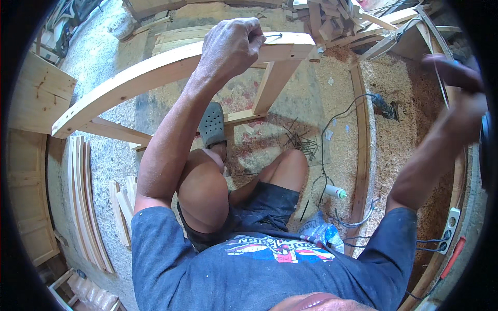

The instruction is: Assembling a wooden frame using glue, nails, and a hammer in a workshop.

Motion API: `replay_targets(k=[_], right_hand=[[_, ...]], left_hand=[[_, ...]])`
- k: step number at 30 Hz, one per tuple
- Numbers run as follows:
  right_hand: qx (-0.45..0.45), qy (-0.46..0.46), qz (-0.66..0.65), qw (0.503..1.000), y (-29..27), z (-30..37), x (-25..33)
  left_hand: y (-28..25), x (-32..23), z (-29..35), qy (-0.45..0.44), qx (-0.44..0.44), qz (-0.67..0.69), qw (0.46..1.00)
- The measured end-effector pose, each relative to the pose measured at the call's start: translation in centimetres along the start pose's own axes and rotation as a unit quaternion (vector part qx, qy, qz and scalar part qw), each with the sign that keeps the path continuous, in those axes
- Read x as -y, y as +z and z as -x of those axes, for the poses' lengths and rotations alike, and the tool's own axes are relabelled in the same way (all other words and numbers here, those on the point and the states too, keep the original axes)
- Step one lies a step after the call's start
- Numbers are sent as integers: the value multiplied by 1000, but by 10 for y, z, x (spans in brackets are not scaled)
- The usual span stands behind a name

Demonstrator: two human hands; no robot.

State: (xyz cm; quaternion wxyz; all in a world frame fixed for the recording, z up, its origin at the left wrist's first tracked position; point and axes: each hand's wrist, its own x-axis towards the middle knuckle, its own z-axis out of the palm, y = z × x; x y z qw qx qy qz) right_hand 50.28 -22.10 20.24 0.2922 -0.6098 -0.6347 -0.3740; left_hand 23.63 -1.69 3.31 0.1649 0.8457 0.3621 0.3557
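At the far end of a pale wooden frame (171,65), my left hand (231,46) is closed, its knuckles up, on the top rail. A thin metal nail (272,36) sticks out from its fingers to the right, along the rail near its end. Dark holes show in the rail's side. Raised at the far right, my right hand (469,116) is smeared by motion and wrapped round a dark hammer-like tool (454,75), whose exact shape is blurred. Under the frame, my foot in a grey clog (211,124) rests beside its lower rail.
Loose nails (303,144) lie in a heap on the dusty floor. Right of them are a black cable (324,140), a white bottle (335,192) and a power strip (449,228). Long wooden strips (83,202) lie at left; offcuts (332,18) are piled at the back.
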Motion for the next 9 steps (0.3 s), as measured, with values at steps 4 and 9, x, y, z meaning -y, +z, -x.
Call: replay_targets(k=[4,9], right_hand=[[386,160,-262,870,103,81,70],[256,221,-395,854,48,46,55]], left_hand=[[0,11,2,-12,-1,-10,1000],[-2,10,-4,-26,13,7,1000]])
